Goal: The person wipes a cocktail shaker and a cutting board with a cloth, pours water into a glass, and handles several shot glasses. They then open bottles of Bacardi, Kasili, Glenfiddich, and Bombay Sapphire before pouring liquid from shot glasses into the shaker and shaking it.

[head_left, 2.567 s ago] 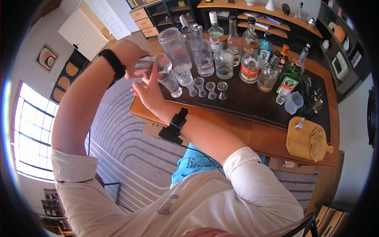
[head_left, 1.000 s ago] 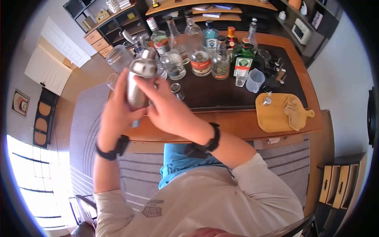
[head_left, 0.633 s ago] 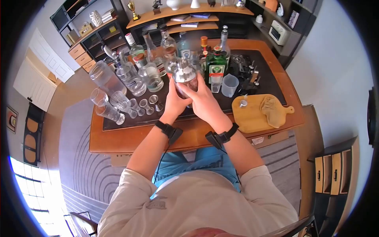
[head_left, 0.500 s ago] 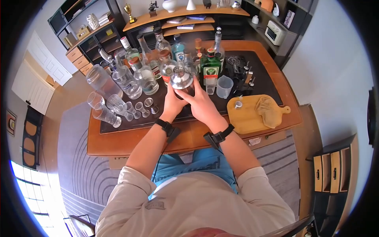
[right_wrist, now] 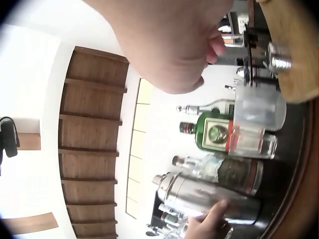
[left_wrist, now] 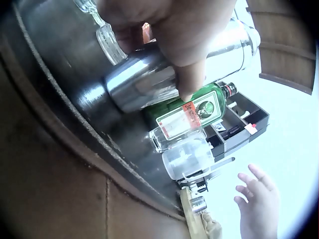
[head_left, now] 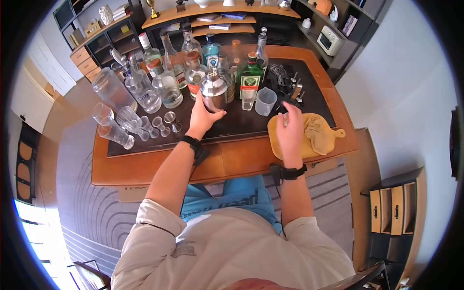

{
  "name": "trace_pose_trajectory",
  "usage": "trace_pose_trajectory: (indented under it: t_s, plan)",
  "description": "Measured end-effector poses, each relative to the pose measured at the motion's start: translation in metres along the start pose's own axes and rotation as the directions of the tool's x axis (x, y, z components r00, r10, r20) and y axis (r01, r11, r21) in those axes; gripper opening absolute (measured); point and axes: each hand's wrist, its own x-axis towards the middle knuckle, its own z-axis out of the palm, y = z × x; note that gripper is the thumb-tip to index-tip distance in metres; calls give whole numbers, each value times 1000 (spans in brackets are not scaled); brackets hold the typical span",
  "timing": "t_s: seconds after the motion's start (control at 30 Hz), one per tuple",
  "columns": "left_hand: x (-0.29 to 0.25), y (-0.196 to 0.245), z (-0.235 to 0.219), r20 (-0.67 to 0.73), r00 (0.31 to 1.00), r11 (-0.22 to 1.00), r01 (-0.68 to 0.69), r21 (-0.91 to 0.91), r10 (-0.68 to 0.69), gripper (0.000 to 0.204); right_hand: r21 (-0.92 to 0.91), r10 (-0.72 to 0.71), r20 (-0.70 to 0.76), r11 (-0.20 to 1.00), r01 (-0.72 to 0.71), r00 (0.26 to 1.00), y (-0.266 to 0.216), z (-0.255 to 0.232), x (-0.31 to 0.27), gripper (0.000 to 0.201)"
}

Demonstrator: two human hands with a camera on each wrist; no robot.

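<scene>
My left hand [head_left: 203,116] grips the body of a steel cocktail shaker [head_left: 214,96], which stands upright with its base right at the dark tabletop. Its perforated strainer top is uncovered. My right hand [head_left: 290,130] holds nothing; its fingers are loosely bent above the near left part of the wooden cutting board [head_left: 279,147]. On that board sits a small metal cap [left_wrist: 198,204], seen in both wrist views and hidden behind the right hand in the head view. A crumpled brown cloth [head_left: 316,137] lies on the board's right half.
Bottles crowd behind the shaker, with a green Jägermeister bottle [head_left: 252,77] to its right. A plastic measuring jug [head_left: 266,101] and a small clear glass [head_left: 248,100] stand between shaker and board. Glasses, a jigger [head_left: 172,122] and a large jar [head_left: 115,89] fill the left side.
The shaker, tilted at the glasses on the left and held in both hands, has come upright to the table's middle. My right hand has let go and moved right, over the board.
</scene>
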Motion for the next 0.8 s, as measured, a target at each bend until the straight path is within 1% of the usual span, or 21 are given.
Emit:
trace_pose_trajectory:
  t_s: [0.07, 0.1, 0.13, 0.17, 0.2, 0.27, 0.3, 0.37, 0.4, 0.43, 0.5, 0.53, 0.57, 0.6, 0.63, 0.7, 0.77, 0.8]
  plan:
    - [1, -4, -1, 14, 1000, 1000, 5, -18, -5, 106, -149, 226, 87, 966, -212, 970, 19, -11, -7, 40]
    - [2, -5, -2, 29, 1000, 1000, 5, -21, -4, 106, -161, 217, 93, 966, -201, 972, 24, -13, -12, 40]
    - [3, -4, -4, 54, 998, 999, 13, -34, -11, 108, -224, 229, 171, 956, -189, 958, 28, -14, -17, 42]
    - [3, -5, -4, 43, 999, 999, 18, -50, -16, 108, -285, 243, 248, 943, -170, 938, 32, -14, -21, 44]
    - [4, -9, -4, 52, 999, 999, 4, -48, -2, 110, -294, 231, 257, 944, -151, 938, 37, -12, -22, 44]
    - [5, -17, -3, 53, 999, 1000, -5, -22, 7, 117, -213, 269, 382, 957, -199, 884, 47, -4, -26, 43]
    - [4, -19, -3, 38, 999, 999, 1, -34, 1, 117, -219, 257, 392, 959, -181, 883, 50, -3, -26, 43]
    - [5, -21, -2, 27, 1000, 1000, -4, 26, 3, 118, -244, 249, 393, 956, -161, 885, 56, -5, -24, 38]
    - [4, -20, -3, 40, 999, 1000, -5, -12, 5, 118, -249, 235, 400, 958, -142, 886, 57, -7, -24, 38]
    - [4, -19, -4, 24, 1000, 1000, -4, -26, 4, 118, -287, 215, 382, 952, -106, 899, 57, -8, -23, 35]
    - [4, -17, -5, 20, 998, 998, -56, -38, 57, 118, -329, 175, 370, 943, -47, 912, 51, -11, -17, 32]
    - [4, -16, -6, 0, 998, 997, -58, -50, 58, 118, -263, 122, 301, 964, -40, 946, 39, -11, -12, 31]
    - [4, -16, -8, 20, 998, 997, -51, -62, 52, 117, -194, 74, 229, 981, -29, 971, 28, -9, -5, 30]
    - [3, -15, -8, 44, 998, 996, -43, -73, 46, 117, -136, -13, 189, 990, 39, 982, 17, -8, 6, 31]
    - [3, -15, -10, 70, 997, 996, -37, -83, 43, 117, -136, -27, 193, 989, 54, 981, -6, -7, 23, 31]
    - [5, -22, -7, 60, 997, 996, -38, -76, 43, 118, 93, -73, 192, 994, 56, 979, -65, -4, 60, 33]
    - [6, -21, -6, 82, 996, 996, -32, -83, 39, 119, 221, -238, 169, 955, 198, 956, -104, 14, 95, 34]
    - [6, -20, -6, 79, 996, 996, -36, -85, 43, 119, 284, -243, 224, 943, 176, 944, -126, 23, 107, 34]
